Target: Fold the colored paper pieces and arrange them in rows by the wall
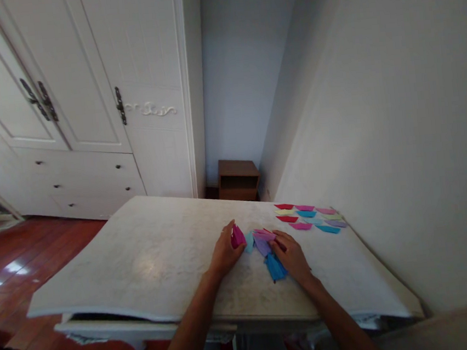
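My left hand (225, 251) is closed around a magenta folded paper piece (237, 237), thumb on one side and fingers on the other. A light teal piece (249, 241) lies just right of it on the white table. My right hand (291, 253) pinches the edge of a pink paper piece (265, 234) over a small pile. Under that piece are a lavender one (263, 247) and, nearer to me, a blue one (275, 267). The pile partly overlaps, so some pieces are hidden.
Boat-shaped paper pieces in red, pink, blue, yellow and lavender lie in rows at the table's far right, among them a blue one (328, 229). A wall (379, 144) runs along the right. Beyond the table (100, 254) stand a white wardrobe (162, 165) and a brown cabinet (239, 167).
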Motion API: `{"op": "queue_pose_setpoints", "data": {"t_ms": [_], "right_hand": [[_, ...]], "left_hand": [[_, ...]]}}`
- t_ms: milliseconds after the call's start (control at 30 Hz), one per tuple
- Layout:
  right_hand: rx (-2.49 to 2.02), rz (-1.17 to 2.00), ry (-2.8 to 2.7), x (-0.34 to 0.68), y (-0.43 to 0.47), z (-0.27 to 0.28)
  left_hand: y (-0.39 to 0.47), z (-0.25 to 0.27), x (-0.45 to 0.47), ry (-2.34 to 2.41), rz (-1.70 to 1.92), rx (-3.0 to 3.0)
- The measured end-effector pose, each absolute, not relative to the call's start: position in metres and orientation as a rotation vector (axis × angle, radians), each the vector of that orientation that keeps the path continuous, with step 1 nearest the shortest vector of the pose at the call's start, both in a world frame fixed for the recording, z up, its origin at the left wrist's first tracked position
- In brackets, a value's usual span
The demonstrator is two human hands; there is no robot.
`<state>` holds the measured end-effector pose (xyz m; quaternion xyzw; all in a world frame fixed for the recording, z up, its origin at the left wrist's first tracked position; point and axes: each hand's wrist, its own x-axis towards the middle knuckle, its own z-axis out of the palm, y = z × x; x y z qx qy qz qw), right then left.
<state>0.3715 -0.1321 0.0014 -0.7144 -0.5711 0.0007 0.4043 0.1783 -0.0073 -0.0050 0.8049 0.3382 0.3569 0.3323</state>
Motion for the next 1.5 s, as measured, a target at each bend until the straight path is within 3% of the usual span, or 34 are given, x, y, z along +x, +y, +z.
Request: {"op": "queue_pose_setpoints", "data": {"t_ms": [700, 1167, 1500], "right_hand": [[-1.576, 0.494, -1.465, 0.328, -0.05, 0.033], [-1.592, 0.497, -1.612, 0.28, 0.029, 0.025], [-1.65, 0.519, -1.611, 0.288, 0.04, 0.02]], "left_hand": [[0.011, 0.002, 0.11, 1.379, 1.067, 1.884], [0.049, -0.008, 0.045, 1.553, 1.426, 1.575], [0.043, -0.007, 0.045, 1.204, 1.19, 1.736]]}}
